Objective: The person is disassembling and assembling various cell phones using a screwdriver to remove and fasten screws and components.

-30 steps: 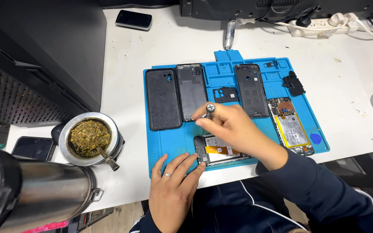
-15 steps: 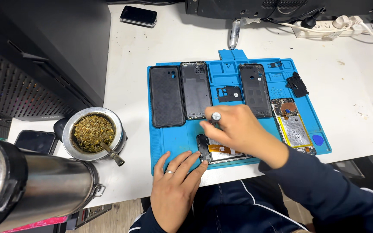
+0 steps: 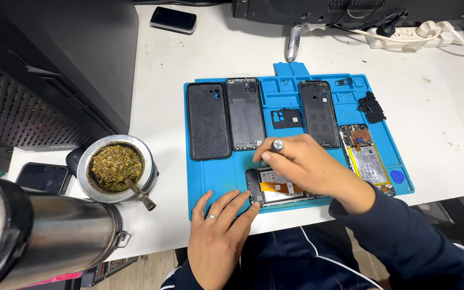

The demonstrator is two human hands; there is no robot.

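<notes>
Right fingers: the right hand (image 3: 304, 161) is pinching a screwdriver (image 3: 271, 150), fingers closed on the shaft, steel cap up, tip down at the upper left corner of the opened phone (image 3: 280, 188).
Left fingers: the left hand (image 3: 218, 236) is lying flat, fingers spread apart, tips pressing the phone's left end and holding nothing.
Phone position: lying on the blue mat (image 3: 216, 177), near its front edge.
Technique: keeping the driver upright and pressing down while turning is advisable; the left hand should be bracing.
Surroundings: back covers (image 3: 226, 119) are lying behind on the mat; a metal cup (image 3: 116, 169) is standing on the worktop (image 3: 162, 70).
Change: against the earlier frames, the driver is standing steeper, closer over the phone.
</notes>
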